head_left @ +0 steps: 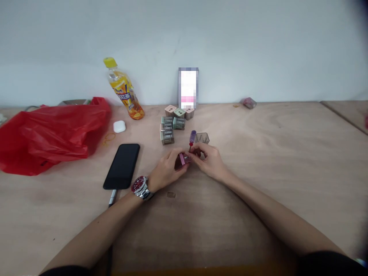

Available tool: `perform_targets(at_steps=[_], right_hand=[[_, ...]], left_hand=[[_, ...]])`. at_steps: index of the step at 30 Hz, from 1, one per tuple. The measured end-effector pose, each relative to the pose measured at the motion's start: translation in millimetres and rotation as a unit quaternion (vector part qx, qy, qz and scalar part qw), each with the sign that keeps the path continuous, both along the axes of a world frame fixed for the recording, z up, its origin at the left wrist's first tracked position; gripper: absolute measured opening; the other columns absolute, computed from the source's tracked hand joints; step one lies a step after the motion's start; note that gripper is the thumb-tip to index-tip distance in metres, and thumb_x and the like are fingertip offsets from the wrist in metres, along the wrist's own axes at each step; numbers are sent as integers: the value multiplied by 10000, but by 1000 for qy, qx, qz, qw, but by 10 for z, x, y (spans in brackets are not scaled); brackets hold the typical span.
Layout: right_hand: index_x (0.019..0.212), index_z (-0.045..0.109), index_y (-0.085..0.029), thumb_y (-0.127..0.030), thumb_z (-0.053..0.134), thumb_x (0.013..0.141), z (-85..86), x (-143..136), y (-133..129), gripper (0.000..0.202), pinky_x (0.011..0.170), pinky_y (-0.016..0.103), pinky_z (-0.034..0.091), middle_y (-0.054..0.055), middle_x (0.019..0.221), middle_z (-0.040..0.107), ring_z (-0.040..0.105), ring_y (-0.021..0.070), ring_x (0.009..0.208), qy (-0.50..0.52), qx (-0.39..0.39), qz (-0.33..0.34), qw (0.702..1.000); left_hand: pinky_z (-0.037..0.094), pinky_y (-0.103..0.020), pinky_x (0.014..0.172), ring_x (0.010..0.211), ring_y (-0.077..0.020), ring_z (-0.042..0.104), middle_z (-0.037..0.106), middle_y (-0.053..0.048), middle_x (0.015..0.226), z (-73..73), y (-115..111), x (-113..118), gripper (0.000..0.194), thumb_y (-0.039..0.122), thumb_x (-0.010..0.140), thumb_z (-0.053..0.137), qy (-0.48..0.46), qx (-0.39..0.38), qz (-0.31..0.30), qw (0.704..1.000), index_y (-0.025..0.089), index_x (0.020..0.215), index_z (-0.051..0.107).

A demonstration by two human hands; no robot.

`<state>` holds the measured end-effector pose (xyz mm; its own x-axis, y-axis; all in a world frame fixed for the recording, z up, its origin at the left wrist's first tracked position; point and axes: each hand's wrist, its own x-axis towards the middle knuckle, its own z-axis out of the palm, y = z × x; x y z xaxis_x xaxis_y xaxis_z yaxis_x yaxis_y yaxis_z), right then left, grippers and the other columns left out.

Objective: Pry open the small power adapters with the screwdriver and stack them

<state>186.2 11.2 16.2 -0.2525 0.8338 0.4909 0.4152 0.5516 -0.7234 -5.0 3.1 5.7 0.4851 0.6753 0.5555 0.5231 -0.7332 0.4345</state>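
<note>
My left hand (pixel 169 168), wearing a wristwatch, grips a pink pencil sharpener (pixel 182 159) between thumb and fingers, with its pink lid side facing left. Against the sharpener's right side, my right hand (pixel 208 159) has its thumb and finger pinched together; whatever sits in the pinch is too small or hidden to make out. A small screwdriver (pixel 193 137) with a purple handle and red collar is just beyond my fingers, its tip hidden; I cannot tell whether the right hand touches it. Behind the right hand is a clear smoky sharpener container (pixel 202 137).
Several pink and green two-hole sharpeners (pixel 167 132) are grouped ahead. A lit phone (pixel 188 88) leans on the wall. Leftward are a drink bottle (pixel 123 92), earbud case (pixel 119 126), black phone (pixel 122 166) with cable and red plastic bag (pixel 57 134). A small wrapped item (pixel 248 102) lies far right.
</note>
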Motion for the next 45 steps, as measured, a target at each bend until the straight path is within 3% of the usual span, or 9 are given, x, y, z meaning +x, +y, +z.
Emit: perform_targets(at_steps=[7,14,18,23,29,37,45], right_hand=[[1014,634,-185,-205,553,910,-6,8,-23,133,739,297,530,45,915,705,655,157,801,36,-13,45,998],[820,628,-191,-288,620,889,-21,-7,1,119,657,278,503,18,774,678,621,147,697,9,-2,5,1000],[903,660,-199,-315,630,881,-13,-4,-8,122,650,282,513,29,839,706,632,151,710,15,-7,11,1000],[988,662,-202,-226,561,915,-14,1,-15,127,775,320,531,46,949,722,667,172,850,25,21,30,999],[814,623,-193,-290,657,860,-1,-20,-5,113,637,274,495,12,746,660,593,140,662,9,9,-18,1000],[982,656,-185,-238,585,893,9,-3,-36,125,662,289,512,37,859,702,615,146,709,45,-11,15,999],[809,631,-186,-260,656,856,33,-38,-24,91,610,259,492,7,729,670,598,130,637,20,9,-23,1000]], left_hand=[[567,-356,848,1014,-215,659,630,-94,1121,3,8,0,459,183,841,647,-11,-7,-14,1000,190,1245,430],[570,-354,800,952,-216,666,632,-89,1070,-6,6,2,427,215,840,653,3,-4,-2,1000,181,1214,449],[565,-358,822,976,-213,659,631,-85,1086,-3,6,2,425,211,842,646,-3,-11,-3,1000,191,1219,450],[562,-363,853,1015,-216,652,626,-93,1122,-3,11,6,459,189,835,651,-12,-5,-9,1000,187,1240,435],[564,-359,838,984,-211,656,628,-82,1089,-4,5,3,419,225,848,646,2,-17,-2,1000,189,1217,450],[566,-367,848,1008,-221,659,629,-92,1112,3,7,2,454,199,840,647,-7,-12,-8,1000,195,1242,435],[570,-373,846,1002,-225,654,626,-88,1089,-52,11,-4,434,227,851,633,2,-8,-5,1000,189,1234,433]])
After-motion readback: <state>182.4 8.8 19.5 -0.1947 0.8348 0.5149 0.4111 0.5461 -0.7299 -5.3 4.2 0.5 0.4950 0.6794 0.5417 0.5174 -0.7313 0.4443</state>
